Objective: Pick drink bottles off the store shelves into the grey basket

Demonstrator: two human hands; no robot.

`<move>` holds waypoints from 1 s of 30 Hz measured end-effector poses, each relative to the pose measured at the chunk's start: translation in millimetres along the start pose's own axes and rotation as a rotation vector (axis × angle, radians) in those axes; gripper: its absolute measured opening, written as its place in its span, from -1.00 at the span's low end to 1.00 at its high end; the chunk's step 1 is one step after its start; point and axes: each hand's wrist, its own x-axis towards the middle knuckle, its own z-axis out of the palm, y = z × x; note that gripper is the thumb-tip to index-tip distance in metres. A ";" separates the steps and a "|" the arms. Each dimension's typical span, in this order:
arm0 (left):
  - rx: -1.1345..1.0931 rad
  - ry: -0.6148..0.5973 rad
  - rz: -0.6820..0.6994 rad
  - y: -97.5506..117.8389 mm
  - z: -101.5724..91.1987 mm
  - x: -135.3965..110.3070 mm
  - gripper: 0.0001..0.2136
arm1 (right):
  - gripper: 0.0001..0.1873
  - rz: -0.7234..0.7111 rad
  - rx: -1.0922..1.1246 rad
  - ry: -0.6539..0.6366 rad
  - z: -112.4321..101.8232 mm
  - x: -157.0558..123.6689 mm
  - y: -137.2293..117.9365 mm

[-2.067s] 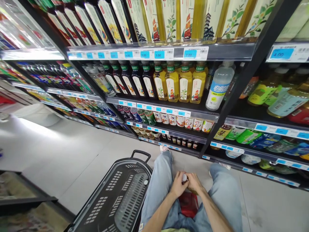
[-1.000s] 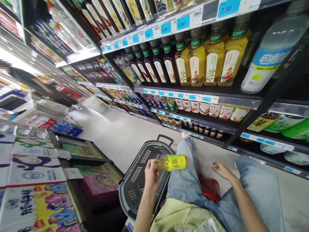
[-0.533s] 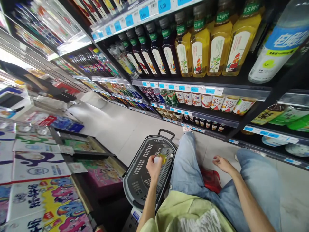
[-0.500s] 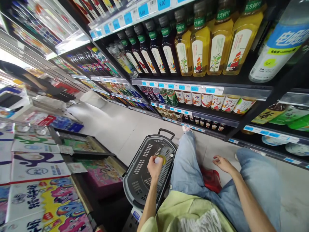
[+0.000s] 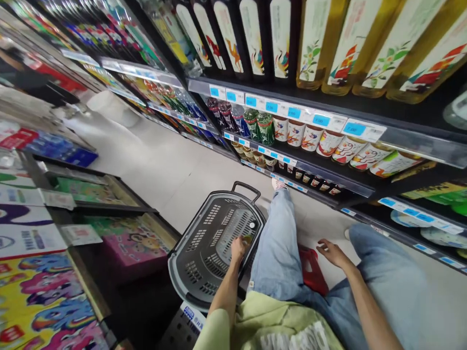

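Low inside a grey plastic shopping basket (image 5: 199,262), my left hand (image 5: 238,249) is closed around a bottle. Only a small yellowish part of the bottle (image 5: 248,239) shows past the fingers; the hand hides the rest. The basket stands beside my left leg, with its black handle (image 5: 246,185) at the far end. My right hand (image 5: 331,253) hangs near my right knee with its fingers apart and nothing in them.
Drink shelves (image 5: 284,104) run along the right, with dark and yellow tea bottles (image 5: 314,53) above smaller bottles. Stacked cartons (image 5: 51,296) and a pink box (image 5: 134,248) line the left. A red object (image 5: 312,270) lies between my legs. Another person (image 5: 36,78) stands far left.
My left hand has gone lower into the basket with the bottle, whose white cap no longer shows. The view has tilted downward and closer to the shelves. My right hand stays open.
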 end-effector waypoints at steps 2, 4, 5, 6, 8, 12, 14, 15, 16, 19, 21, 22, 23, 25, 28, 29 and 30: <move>-0.031 -0.009 -0.011 -0.1 9.3 13.0 -0.72 | -0.61 0.016 -0.014 -0.018 0.0 1.5 -0.6; -0.062 -0.006 -0.017 -0.5 19.5 23.5 -0.69 | -0.60 0.025 -0.023 -0.033 -0.7 2.9 -1.7; -0.077 -0.001 -0.020 -0.2 24.9 27.3 -0.68 | -0.60 0.030 -0.029 -0.037 -1.2 3.4 -2.6; -0.091 0.005 -0.022 0.7 30.4 30.4 -0.68 | -0.60 0.036 -0.035 -0.040 -1.8 3.7 -3.7; -0.115 0.013 -0.025 3.8 40.3 34.5 -0.70 | -0.61 0.050 -0.047 -0.047 -2.7 3.9 -6.3; -0.150 0.008 -0.028 11.5 50.5 39.7 -0.73 | -0.61 0.062 -0.038 -0.080 -3.3 1.9 -9.8; -0.165 0.004 -0.026 14.2 50.9 41.8 -0.74 | -0.59 0.066 -0.029 -0.091 -3.3 0.5 -9.2; -0.172 0.004 -0.026 15.3 50.7 42.6 -0.74 | -0.58 0.067 -0.026 -0.091 -3.5 0.1 -8.6; -0.179 0.006 -0.029 16.4 50.4 43.1 -0.73 | -0.58 0.065 -0.027 -0.089 -3.7 -0.2 -8.2; -0.201 0.019 -0.048 20.3 49.0 44.2 -0.68 | -0.60 0.060 -0.037 -0.073 -4.4 0.2 -10.2; -0.216 0.022 -0.064 24.0 46.3 44.6 -0.65 | -0.62 0.057 -0.041 -0.060 -3.9 1.0 -15.7; -0.224 0.020 -0.070 26.0 43.9 44.8 -0.64 | -0.63 0.056 -0.043 -0.053 -3.4 1.5 -19.2; -0.232 0.014 -0.075 28.2 40.9 44.8 -0.65 | -0.64 0.054 -0.044 -0.047 -2.6 1.9 -22.9; -0.245 -0.002 -0.082 32.2 33.1 44.0 -0.67 | -0.67 0.052 -0.041 -0.031 -1.4 3.1 -29.1; -0.247 -0.026 -0.090 36.5 19.4 39.6 -0.67 | -0.69 0.063 -0.027 0.009 -1.9 5.3 -32.8; -0.240 -0.027 -0.092 37.6 14.8 36.9 -0.66 | -0.69 0.065 -0.025 0.024 -2.7 5.8 -32.5; -0.229 -0.022 -0.094 38.9 10.0 33.5 -0.64 | -0.69 0.067 -0.027 0.037 -3.6 5.9 -31.9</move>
